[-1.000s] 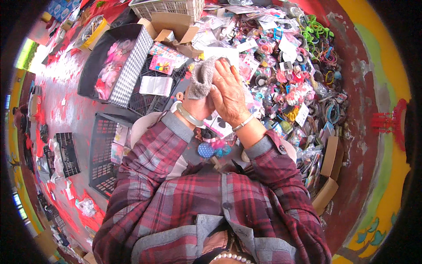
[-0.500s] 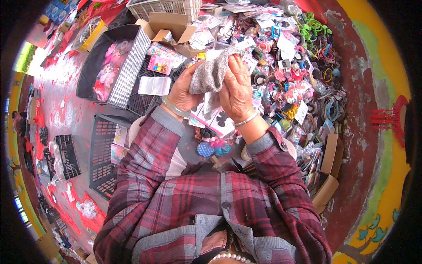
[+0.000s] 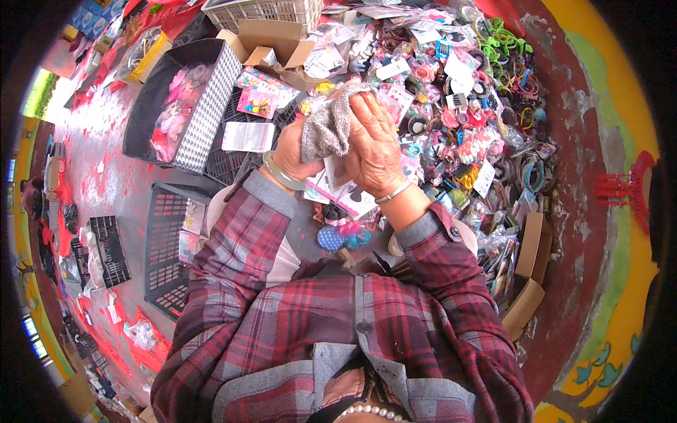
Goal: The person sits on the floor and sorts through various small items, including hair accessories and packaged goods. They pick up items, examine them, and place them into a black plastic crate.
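A crumpled grey knit cloth (image 3: 326, 130) is held up between my two hands, above the heap. My left hand (image 3: 287, 149) wraps the cloth's left side, with its fingers partly hidden behind it. My right hand (image 3: 375, 144) presses on the right side, fingers long and close together. Below the cloth, between my palms, shows part of a pale card (image 3: 337, 170) with a dark shape; how it is held is hidden. Just under my hands lie white cards with dark shapes (image 3: 360, 199), next to a blue dotted ball (image 3: 329, 238).
A large heap of hair ties and small packaged accessories (image 3: 465, 134) spreads ahead and right. At left stand a houndstooth-sided box (image 3: 204, 116) with pink items and a dark plastic crate (image 3: 166, 247). An open cardboard box (image 3: 271, 42) is at the back; another cardboard piece (image 3: 532, 247) edges the right.
The cloth has shifted slightly left and down between my hands, and its folds have changed. My right hand has slid a little left over it; my left hand has moved slightly.
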`<act>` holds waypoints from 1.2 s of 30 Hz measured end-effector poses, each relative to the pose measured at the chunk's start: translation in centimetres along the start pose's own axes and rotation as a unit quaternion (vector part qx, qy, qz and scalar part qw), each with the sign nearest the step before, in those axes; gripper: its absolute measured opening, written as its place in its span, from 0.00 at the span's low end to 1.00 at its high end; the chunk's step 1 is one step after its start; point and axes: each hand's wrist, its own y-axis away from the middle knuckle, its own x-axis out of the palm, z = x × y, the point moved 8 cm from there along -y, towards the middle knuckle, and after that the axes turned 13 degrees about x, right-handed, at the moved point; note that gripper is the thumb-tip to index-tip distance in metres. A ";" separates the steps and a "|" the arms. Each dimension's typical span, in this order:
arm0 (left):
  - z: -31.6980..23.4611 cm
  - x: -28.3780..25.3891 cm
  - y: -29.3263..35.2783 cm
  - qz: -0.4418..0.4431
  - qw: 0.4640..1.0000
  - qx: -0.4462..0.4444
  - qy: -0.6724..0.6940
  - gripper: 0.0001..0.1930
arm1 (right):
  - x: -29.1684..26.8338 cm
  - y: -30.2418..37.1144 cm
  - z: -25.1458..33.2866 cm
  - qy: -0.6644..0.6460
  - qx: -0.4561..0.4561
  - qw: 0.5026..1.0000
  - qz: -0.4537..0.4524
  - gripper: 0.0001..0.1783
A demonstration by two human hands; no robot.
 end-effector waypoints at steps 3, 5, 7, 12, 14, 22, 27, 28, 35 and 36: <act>-1.1 0.4 0.0 0.020 1.000 0.021 -0.009 0.20 | 0.0 0.0 -0.6 -0.010 0.008 1.000 -0.026 0.24; -1.6 1.1 -0.2 0.008 0.998 0.014 0.058 0.20 | -0.2 -0.1 -1.1 -0.008 0.022 0.999 -0.042 0.23; -1.5 1.6 -0.4 -0.040 0.981 -0.015 0.189 0.18 | -0.4 -0.3 -1.5 -0.029 0.039 0.998 -0.035 0.22; 1.1 1.9 0.0 -0.091 0.963 -0.095 0.234 0.19 | -0.1 -0.7 -2.4 -0.064 0.074 0.995 -0.027 0.20; 1.1 2.3 0.0 -0.099 0.955 -0.108 0.256 0.20 | -0.4 -0.9 -2.5 -0.086 0.087 0.992 -0.032 0.18; 1.9 2.5 0.3 -0.032 0.980 -0.110 0.165 0.18 | -0.2 -0.6 -5.2 -0.176 0.185 0.966 -0.024 0.17; 1.6 3.4 0.5 0.002 0.934 -0.150 0.325 0.27 | 0.2 -0.9 -6.4 -0.220 0.251 0.943 0.018 0.16; -0.6 4.2 -0.1 -0.047 0.884 -0.172 0.432 0.27 | 0.6 -0.8 -6.9 -0.260 0.276 0.924 0.041 0.16; -0.3 3.6 0.0 -0.089 0.848 -0.192 0.487 0.28 | 3.0 0.5 -9.4 -0.499 0.431 0.743 0.115 0.15; -0.2 3.6 0.0 -0.101 0.834 -0.194 0.506 0.26 | 3.2 0.4 -9.6 -0.502 0.436 0.736 0.124 0.15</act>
